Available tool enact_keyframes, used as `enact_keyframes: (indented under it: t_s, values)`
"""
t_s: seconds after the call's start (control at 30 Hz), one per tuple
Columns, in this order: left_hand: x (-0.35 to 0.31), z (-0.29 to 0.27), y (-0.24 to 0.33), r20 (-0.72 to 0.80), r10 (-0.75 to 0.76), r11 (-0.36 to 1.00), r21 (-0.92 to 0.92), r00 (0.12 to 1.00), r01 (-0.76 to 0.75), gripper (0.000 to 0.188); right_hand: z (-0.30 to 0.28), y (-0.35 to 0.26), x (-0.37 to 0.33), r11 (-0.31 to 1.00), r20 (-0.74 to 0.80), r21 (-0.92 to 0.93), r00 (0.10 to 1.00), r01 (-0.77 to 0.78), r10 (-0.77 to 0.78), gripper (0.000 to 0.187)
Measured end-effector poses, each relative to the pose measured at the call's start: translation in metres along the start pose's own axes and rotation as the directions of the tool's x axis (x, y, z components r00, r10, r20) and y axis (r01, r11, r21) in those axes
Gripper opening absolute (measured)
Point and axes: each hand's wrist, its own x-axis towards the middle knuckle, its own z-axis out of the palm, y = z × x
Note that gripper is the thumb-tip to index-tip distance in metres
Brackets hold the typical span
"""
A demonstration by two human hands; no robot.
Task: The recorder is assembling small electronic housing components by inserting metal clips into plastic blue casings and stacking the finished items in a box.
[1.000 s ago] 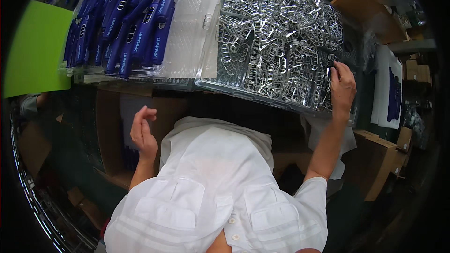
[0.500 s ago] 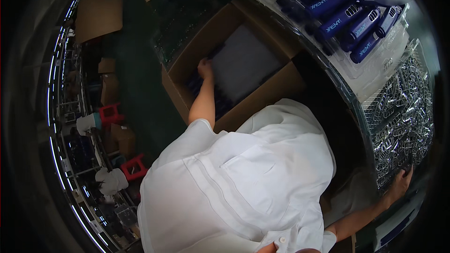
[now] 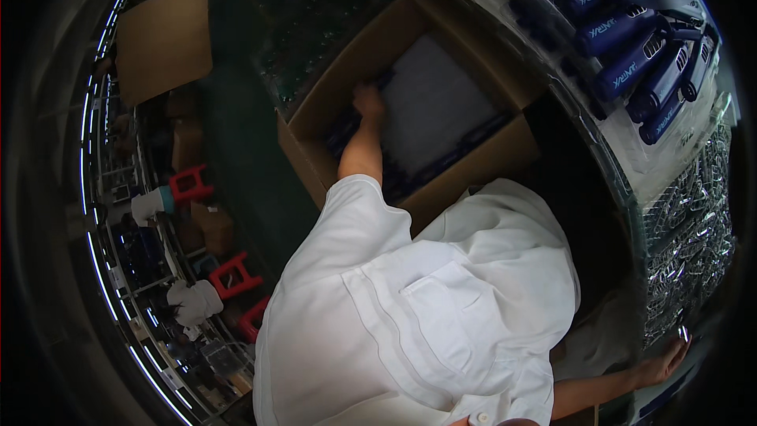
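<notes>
Enclosing the left hand, the walls of an open cardboard box stood on every side. Just right of that hand we saw a pale grey sheet, with dark blue pieces showing along its edges and beside the hand. Well to the left we logged a brown cardboard panel and red stools. Metal clips lay heaped just beyond the right hand, with blue handles farther past them. The hands were well apart. Left: lowered into the box, dim and blurred; we could not tell its grip. Right: fingers bent, a bright metal piece at the fingertips; we could not tell whether it was pinched.
</notes>
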Motion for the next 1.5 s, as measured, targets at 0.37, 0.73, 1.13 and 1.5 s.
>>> enact_keyframes:
  t_s: [0.37,0.73,1.13,1.5]
  values:
    - [-0.041,-0.118,0.038,-0.274,-0.059,0.862,-0.499,0.960,-0.090,0.043,0.039,-0.061,-0.052,0.974,0.076,0.221,0.996,-0.052,0.036,0.035]
    - [-0.200,-0.356,0.180,0.145,0.343,-0.286,-0.925,0.928,0.250,0.048,0.094,-0.098,-0.098,0.812,0.306,0.541,0.950,-0.219,0.052,0.012]
    - [-0.339,-0.388,0.345,0.226,0.935,0.346,-0.752,-0.273,0.561,0.052,0.088,-0.120,-0.123,0.830,0.332,0.506,0.941,-0.233,0.061,0.014]
    - [-0.357,-0.389,0.353,0.238,0.932,0.337,-0.845,-0.274,0.414,0.045,0.105,-0.149,-0.138,0.947,0.278,-0.057,0.916,0.317,-0.290,0.013]
